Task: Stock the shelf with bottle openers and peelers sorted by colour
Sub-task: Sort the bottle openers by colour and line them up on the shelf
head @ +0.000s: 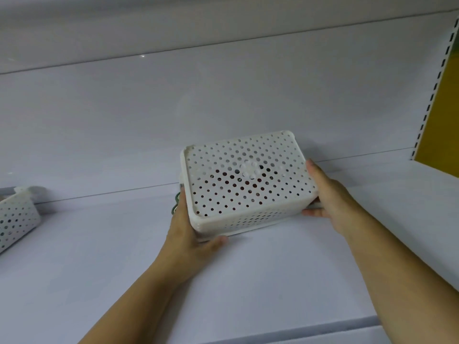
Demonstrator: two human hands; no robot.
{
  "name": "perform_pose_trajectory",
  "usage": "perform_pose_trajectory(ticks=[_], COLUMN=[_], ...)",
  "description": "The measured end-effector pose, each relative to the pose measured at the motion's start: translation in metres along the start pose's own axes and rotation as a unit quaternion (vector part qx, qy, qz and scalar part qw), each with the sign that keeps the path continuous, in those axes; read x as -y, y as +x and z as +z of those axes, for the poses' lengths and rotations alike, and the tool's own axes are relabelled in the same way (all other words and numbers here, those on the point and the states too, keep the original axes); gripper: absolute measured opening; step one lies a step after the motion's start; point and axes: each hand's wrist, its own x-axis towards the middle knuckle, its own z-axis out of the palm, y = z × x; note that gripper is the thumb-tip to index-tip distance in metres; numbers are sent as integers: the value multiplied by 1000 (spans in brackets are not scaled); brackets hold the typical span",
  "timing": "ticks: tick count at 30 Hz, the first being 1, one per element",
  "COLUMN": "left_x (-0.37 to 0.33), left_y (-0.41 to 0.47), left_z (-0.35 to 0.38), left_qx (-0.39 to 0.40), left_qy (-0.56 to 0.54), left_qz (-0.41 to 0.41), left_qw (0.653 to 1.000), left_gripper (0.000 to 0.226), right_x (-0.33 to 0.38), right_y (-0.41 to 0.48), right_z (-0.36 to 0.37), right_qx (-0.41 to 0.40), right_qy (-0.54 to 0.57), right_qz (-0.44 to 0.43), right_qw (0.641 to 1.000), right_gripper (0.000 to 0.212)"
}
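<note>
Left hand (188,232) and right hand (330,194) grip the basket (248,177) ends, fingers (312,168) curled round. Tipped base-up on the shelf (248,281), probably to empty it.

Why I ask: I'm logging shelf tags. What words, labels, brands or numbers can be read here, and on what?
None: no readable text in this view.
white perforated basket, held by left hand and right hand: no label; its raised round centre mark shows no letters.
second basket, shelf, yellow panel: blank.
</note>
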Motion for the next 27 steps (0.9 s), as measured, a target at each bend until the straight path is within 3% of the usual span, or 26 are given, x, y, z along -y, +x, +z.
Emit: perform_pose_trajectory(ticks=[3, 6, 9, 13, 17, 20, 23, 27], left_x=[3, 5, -3, -11, -15, -11, -10, -10], left_y=[-3, -1, 0, -4, -10, -9, -5, -7], left_z=[0, -1, 0, -2, -7, -7, -2, 6], left_qx=[-17, -38, -60, -81, -42, -17, -55, -47], left_qy=[-56, -80, -96, -92, -66, 7, 101, 142], left_qz=[-38, -69, -65, -78, -61, -41, -69, -95], left_qw=[998, 994, 991, 989, 995, 999, 991, 984], left_gripper=[81, 69, 54, 45, 62, 91, 115, 126], right_x=[0, -8, -20, -23, -27, -23, -23, -24], right_y=[-5, -7, -5, -5, -1, -1, 0, 1], right_z=[3, 12, 17, 20, 21, 20, 23, 27], right_qx=[27, 74, 99, 50, 50, 32, 8, -30], right_qy=[-99, -176, -174, -118, -44, 12, 33, 50], right_qz=[-44, -142, -144, -152, -156, -160, -149, -140], right_qw=[994, 971, 969, 980, 985, 987, 988, 988], right_gripper=[51, 35, 75, 75, 85, 59, 48, 60])
